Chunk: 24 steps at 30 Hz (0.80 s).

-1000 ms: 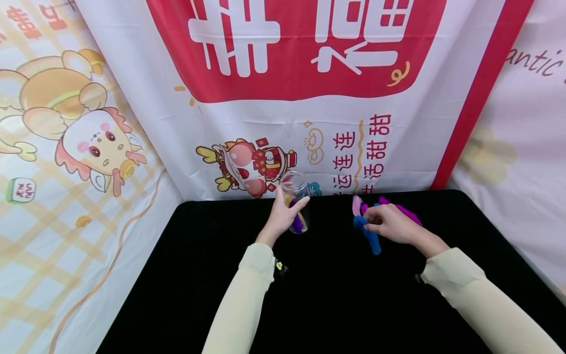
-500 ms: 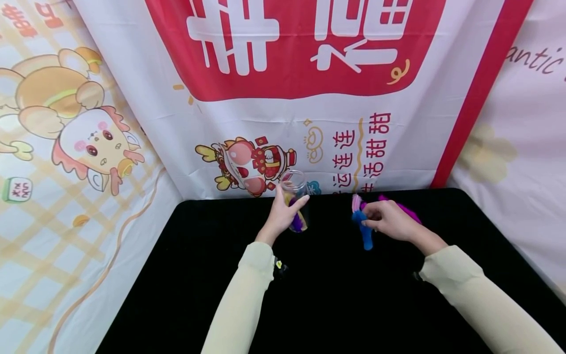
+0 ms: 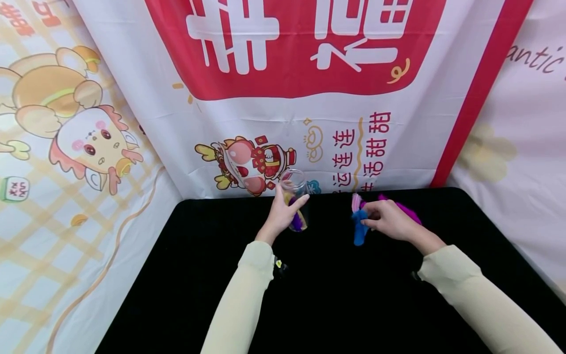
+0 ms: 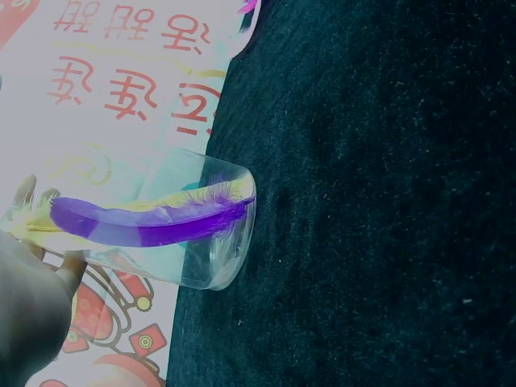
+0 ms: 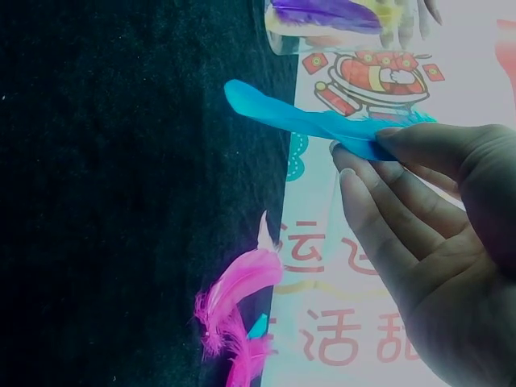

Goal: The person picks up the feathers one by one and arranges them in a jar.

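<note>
My left hand (image 3: 283,211) grips a clear, open-topped cup (image 3: 294,183) that stands upright near the table's back edge. Inside it lie a purple feather (image 4: 153,224) and a yellow feather (image 4: 169,197). To the right, my right hand (image 3: 389,219) pinches a blue feather (image 5: 306,121) between thumb and fingertips. The blue feather's broad end points down and toward me in the head view. Beyond and under that hand is a pile of pink and magenta feathers (image 5: 242,290), partly hidden by the hand in the head view. A pale pink feather (image 3: 355,202) sticks out on its left.
Black cloth covers the table (image 3: 318,295). A white printed curtain (image 3: 309,137) with red lettering hangs right behind its back edge. Printed cloth (image 3: 79,196) also hangs along the left side, and more cloth (image 3: 522,157) hangs on the right.
The blue feather in my right hand has swung left and its lower end has come up somewhat. The left hand and the cup have stayed in place.
</note>
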{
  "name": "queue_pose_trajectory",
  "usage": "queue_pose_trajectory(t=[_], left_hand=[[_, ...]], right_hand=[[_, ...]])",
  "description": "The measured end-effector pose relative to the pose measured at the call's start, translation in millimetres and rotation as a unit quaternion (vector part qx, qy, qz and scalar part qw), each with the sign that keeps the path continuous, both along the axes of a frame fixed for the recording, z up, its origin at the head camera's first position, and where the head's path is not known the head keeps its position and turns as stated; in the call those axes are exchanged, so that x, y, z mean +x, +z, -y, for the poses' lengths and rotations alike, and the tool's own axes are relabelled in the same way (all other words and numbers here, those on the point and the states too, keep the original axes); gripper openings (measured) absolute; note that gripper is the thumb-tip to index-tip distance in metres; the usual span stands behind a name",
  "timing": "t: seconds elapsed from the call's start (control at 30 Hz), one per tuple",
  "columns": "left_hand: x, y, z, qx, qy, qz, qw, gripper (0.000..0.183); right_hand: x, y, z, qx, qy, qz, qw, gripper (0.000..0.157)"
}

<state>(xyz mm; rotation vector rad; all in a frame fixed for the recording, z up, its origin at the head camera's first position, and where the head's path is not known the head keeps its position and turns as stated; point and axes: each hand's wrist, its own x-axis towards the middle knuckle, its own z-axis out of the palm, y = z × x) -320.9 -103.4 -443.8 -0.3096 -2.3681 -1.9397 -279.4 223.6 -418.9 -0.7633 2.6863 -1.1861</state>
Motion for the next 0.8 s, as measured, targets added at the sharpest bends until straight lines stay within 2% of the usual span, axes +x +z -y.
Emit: queue_pose_trajectory(t=[0.17,0.37,0.8], left_hand=[[-0.4,0.3,1,0.000,-0.007,0.002,1.0000,0.082],[-0.9,-0.4,0,0.002,-0.004,-0.007,1.0000,0.079],[-1.3,0.2,1,0.010,-0.008,0.001,0.9999,0.082]], right_hand=[[-0.8,-0.5,1,0.000,-0.001,-0.008,1.000,0.007],[-1.3,-3.3,5,-0.009,0.001,-0.027,1.000,0.008],[-2.9,-2.2,12,-0.011,0.007,-0.049,0.999,0.008]])
